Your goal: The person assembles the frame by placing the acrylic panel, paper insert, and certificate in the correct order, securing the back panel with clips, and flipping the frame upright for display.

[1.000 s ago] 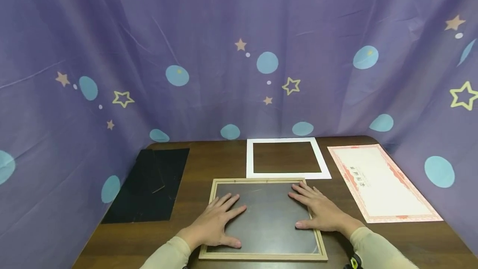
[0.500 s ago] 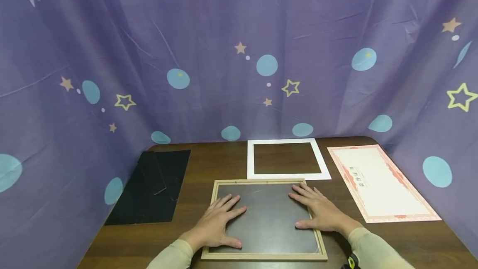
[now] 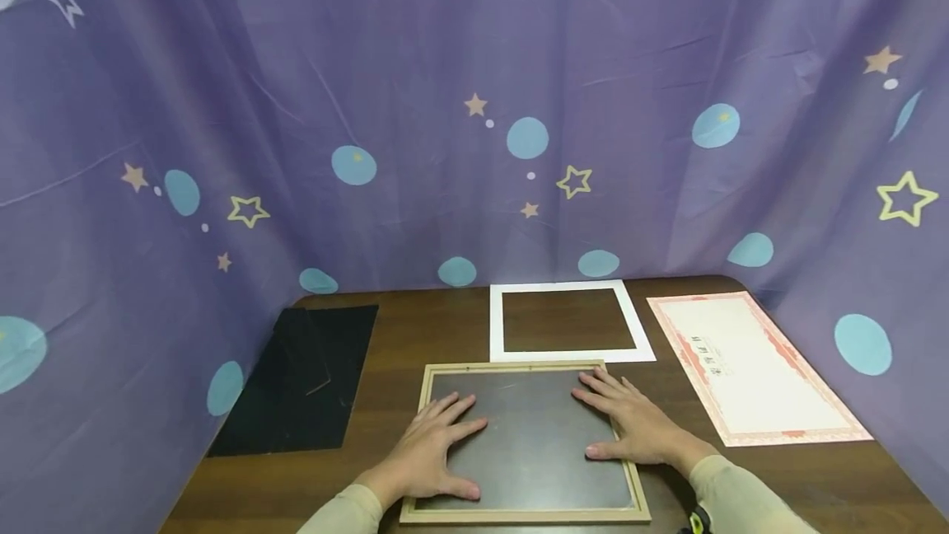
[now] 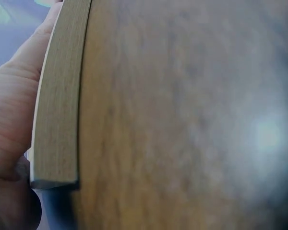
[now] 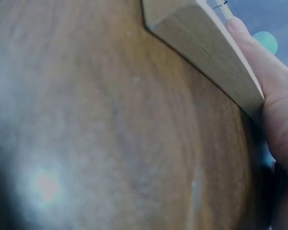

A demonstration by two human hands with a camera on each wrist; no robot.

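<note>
Left hand [image 3: 426,452] is laid over the left side of a pale wooden rectangular frame [image 3: 526,516], right hand [image 3: 633,427] over its right side; fingers of both are spread and fairly straight, nothing is gripped. Inside the frame a glossy grey-looking flat sheet [image 3: 537,452] is seen. The frame is set flat on a dark brown wooden table [image 3: 430,324], between the hands. Just beyond it a white rectangular mat with a cut-out middle [image 3: 497,320] is placed; whether they touch cannot be told. A black rectangular board [image 3: 289,410] is laid at left, a cream certificate sheet with red patterned border [image 3: 778,377] at right. Behind, a purple star-printed curtain [image 3: 423,64] is hung.
</note>
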